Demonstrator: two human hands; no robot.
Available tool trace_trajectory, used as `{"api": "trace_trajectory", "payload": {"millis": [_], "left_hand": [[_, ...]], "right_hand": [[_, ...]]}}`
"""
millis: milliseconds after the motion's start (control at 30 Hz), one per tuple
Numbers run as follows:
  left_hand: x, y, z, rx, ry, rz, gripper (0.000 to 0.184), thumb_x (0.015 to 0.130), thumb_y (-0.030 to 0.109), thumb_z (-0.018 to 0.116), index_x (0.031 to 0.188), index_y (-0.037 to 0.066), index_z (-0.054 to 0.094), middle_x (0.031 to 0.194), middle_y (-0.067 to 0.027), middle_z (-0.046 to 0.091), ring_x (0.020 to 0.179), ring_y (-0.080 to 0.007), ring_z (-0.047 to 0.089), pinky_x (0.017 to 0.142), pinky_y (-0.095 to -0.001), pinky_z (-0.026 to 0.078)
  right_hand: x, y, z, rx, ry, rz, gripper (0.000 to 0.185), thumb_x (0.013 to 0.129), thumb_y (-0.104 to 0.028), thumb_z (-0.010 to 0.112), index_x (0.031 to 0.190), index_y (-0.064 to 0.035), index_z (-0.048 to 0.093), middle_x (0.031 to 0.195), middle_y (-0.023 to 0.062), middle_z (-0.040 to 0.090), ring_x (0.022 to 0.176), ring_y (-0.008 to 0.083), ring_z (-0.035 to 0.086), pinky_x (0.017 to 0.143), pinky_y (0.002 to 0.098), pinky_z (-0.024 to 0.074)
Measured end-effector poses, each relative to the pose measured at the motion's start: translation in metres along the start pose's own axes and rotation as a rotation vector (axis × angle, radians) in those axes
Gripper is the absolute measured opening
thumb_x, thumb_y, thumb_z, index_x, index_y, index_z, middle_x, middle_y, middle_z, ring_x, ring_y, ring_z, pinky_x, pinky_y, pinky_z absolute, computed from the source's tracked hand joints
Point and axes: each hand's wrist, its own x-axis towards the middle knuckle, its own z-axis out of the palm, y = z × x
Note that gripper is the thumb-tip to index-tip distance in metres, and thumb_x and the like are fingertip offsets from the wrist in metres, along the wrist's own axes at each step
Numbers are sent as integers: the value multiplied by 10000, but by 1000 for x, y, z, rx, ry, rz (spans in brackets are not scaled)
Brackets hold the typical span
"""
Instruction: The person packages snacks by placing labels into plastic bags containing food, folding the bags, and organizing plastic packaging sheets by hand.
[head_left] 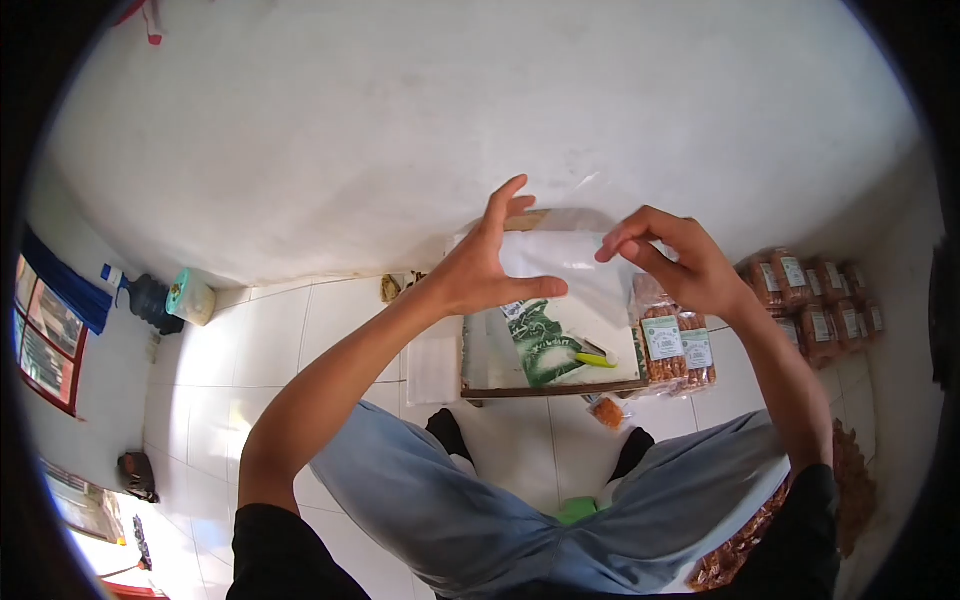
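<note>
My left hand (490, 270) is raised over the low table (480, 380), its thumb and fingers spread wide with nothing gripped. To its right, my right hand (685, 260) is curled, thumb and forefinger drawn together on what looks like a clear plastic bag (575, 250). The film is so transparent that its outline is hard to follow. Below the hands, a green-and-white printed packet (545, 345) lies on the tabletop. A yellow-green cutter or knife (596, 359) rests over the packet's right side.
Labelled packs of brown snacks (665, 340) stand against the table's right side. More packs (815, 300) are stacked by the wall. A small orange packet (607, 411) lies on the floor between my feet. Brown goods in plastic (740, 540) sit beside my right leg.
</note>
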Motion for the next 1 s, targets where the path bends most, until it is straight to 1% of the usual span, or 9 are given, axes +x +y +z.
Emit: {"api": "trace_trajectory", "payload": {"millis": [67,133,200,233,467,633,733,900,1000], "left_hand": [[-1,13,2,-188,-224,-129,989,723,331,837,1471,72,244,1400,-183,435,1362,-301,352,1114,-421,298],[0,5,8,-195,-258,-116,826,733,282,840,1383,57,382,1265,-157,562,1245,-266,498,1048,-388,389],[1,-4,13,-557,-402,-329,526,769,266,816,1143,22,539,1076,-110,657,998,-162,623,886,-305,486],[-1,-5,18,-570,-337,-250,257,834,177,755,959,35,580,863,-38,690,754,-80,634,733,-240,504],[-4,-16,22,-415,-412,-345,144,905,164,665,948,33,624,907,-46,697,791,-124,647,766,-271,511],[-9,-41,41,-232,-429,-140,208,944,238,604,966,38,659,839,-60,708,691,-134,648,664,-291,514],[-4,-39,40,79,-496,-147,214,955,206,582,1044,28,661,914,-94,703,790,-160,662,742,-308,507],[-4,-46,38,199,-425,-29,301,977,303,525,1174,104,635,943,-111,692,794,-242,657,731,-351,508],[-4,-48,35,270,-429,74,347,993,319,479,1289,159,563,1037,-113,665,837,-268,643,749,-379,516]], "right_hand": [[-14,-9,3,109,16,-69,126,968,-93,530,1027,-6,600,973,99,683,949,189,629,887,327,462],[-27,-6,3,120,119,-133,145,983,-110,518,1038,-4,601,993,88,676,973,157,601,883,312,465],[-36,6,2,112,160,-39,155,981,-124,527,1042,-3,601,1008,84,673,982,149,594,879,312,466],[-40,11,1,110,198,55,166,979,-139,536,1047,-3,602,1022,79,669,991,141,586,874,312,468],[-41,8,-1,-22,0,604,361,924,-303,629,1154,-27,601,860,92,682,888,156,610,778,309,478],[-34,23,6,-141,-104,569,340,902,-299,646,1108,-27,641,839,105,685,846,169,627,714,315,492],[-31,32,11,-297,-69,344,294,906,-228,624,1097,-5,653,913,133,694,865,202,644,758,349,517],[-17,45,-1,1156,-185,664,348,926,-70,449,1181,142,554,1203,274,592,1041,367,638,895,415,546],[-14,55,-2,1072,-287,684,453,993,-175,295,1302,112,462,1282,237,552,1144,367,584,949,411,519]]}}
